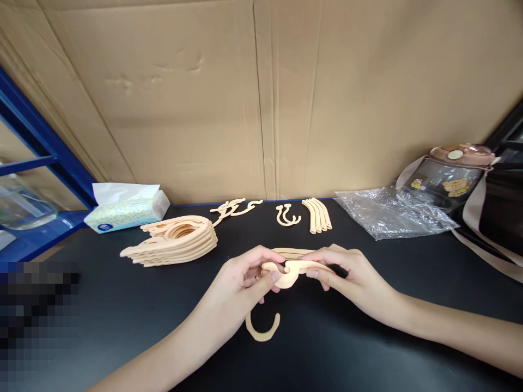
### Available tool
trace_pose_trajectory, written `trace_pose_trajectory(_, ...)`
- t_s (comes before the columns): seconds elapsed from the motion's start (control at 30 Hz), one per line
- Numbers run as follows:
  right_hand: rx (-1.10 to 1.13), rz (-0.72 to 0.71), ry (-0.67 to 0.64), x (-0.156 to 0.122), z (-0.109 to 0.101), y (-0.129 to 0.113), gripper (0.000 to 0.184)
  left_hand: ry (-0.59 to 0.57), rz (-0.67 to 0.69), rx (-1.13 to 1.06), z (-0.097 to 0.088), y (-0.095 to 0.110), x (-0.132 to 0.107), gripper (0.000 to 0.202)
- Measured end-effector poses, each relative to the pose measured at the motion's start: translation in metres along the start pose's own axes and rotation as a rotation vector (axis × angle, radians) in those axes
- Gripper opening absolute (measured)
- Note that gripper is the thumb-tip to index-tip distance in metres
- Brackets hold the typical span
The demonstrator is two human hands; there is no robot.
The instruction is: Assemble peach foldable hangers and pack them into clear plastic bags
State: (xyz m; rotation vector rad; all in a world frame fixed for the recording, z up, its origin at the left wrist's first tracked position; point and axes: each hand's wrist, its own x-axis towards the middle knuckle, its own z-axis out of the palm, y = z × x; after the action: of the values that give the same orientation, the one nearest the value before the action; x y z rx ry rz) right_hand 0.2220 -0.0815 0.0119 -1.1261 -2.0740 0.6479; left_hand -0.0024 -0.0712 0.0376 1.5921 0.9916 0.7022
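My left hand (241, 283) and my right hand (347, 275) meet over the middle of the black table (368, 348), both closed on one peach plastic hanger part (291, 269). The left thumb presses its rounded end and the right fingers pinch its arm. Just below the hands a curved peach hook piece (262, 330) lies loose on the table. A flat peach bar (292, 252) shows behind the hands.
A stack of peach hangers (175, 242) sits at the left. Loose hook pieces (235, 207), (287, 215) and several curved bars (317, 215) lie near the cardboard wall. A tissue pack (126, 209), a clear plastic bag (388, 212) and a water bottle (449, 177) stand around.
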Motion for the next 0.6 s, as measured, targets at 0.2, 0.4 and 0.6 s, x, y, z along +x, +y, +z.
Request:
trace_pose_trajectory(0.2, -0.327, -0.206, -0.005, 0.003, -0.014, -0.001, 0.027, 0.005, -0.063, -0.031, -0.002, 0.003, 0.000, 0.019)
trace_pose_trajectory(0.4, -0.574, -0.294, -0.189, -0.001, -0.027, -0.018, 0.026, -0.074, -0.048, 0.112, 0.002, -0.004, 0.000, 0.016)
trace_pose_trajectory(0.6, -0.540, -0.149, -0.331, -0.003, -0.030, -0.021, 0.026, -0.173, 0.282, 0.606, 0.005, -0.013, -0.002, 0.013)
